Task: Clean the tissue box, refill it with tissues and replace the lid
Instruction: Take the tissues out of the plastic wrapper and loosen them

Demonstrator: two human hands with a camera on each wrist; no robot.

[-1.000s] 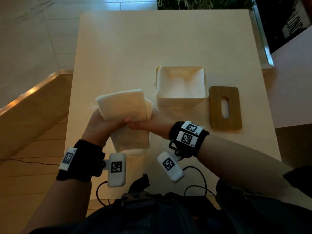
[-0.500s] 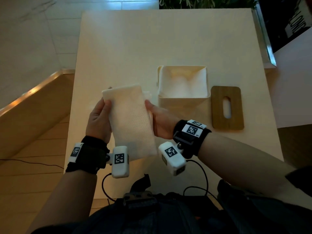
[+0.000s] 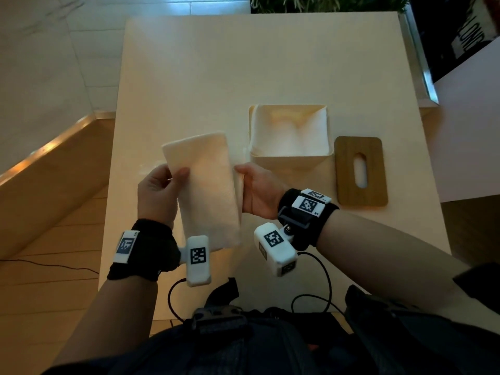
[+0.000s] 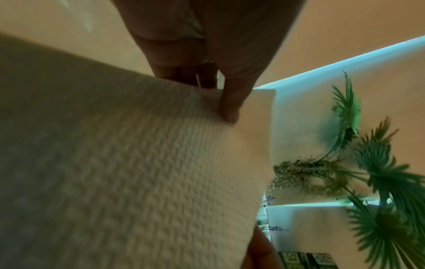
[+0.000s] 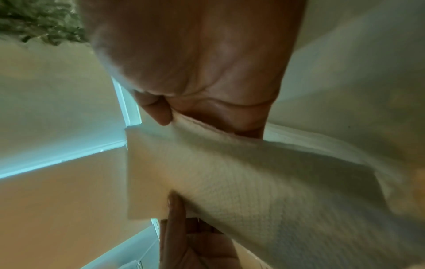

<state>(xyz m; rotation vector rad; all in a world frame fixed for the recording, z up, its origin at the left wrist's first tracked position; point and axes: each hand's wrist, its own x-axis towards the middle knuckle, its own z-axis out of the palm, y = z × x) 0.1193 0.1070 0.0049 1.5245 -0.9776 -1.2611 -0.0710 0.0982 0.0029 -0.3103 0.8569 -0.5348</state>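
I hold a folded white embossed tissue [image 3: 208, 185] upright over the near middle of the table. My left hand [image 3: 159, 190] pinches its left edge, thumb on the front face. My right hand [image 3: 257, 190] pinches the right edge between thumb and fingers. The left wrist view shows the tissue [image 4: 142, 172] close up under my thumb; the right wrist view shows the tissue [image 5: 241, 178] gripped at its upper edge. The open cream tissue box [image 3: 289, 162] stands just beyond my right hand, with white tissues [image 3: 289, 131] inside. The wooden lid [image 3: 361, 171] with its oval slot lies flat to the right of the box.
The light wooden table [image 3: 216, 77] stretches beyond the box. A green plant [image 3: 324, 2] stands past its far edge. A lower wooden ledge [image 3: 48, 171] runs along the left, and a white counter [image 3: 470, 131] lies to the right.
The tissue has turned from bunched and tilted to a long upright strip. My left hand shifted to its left edge, my right hand to its right edge.
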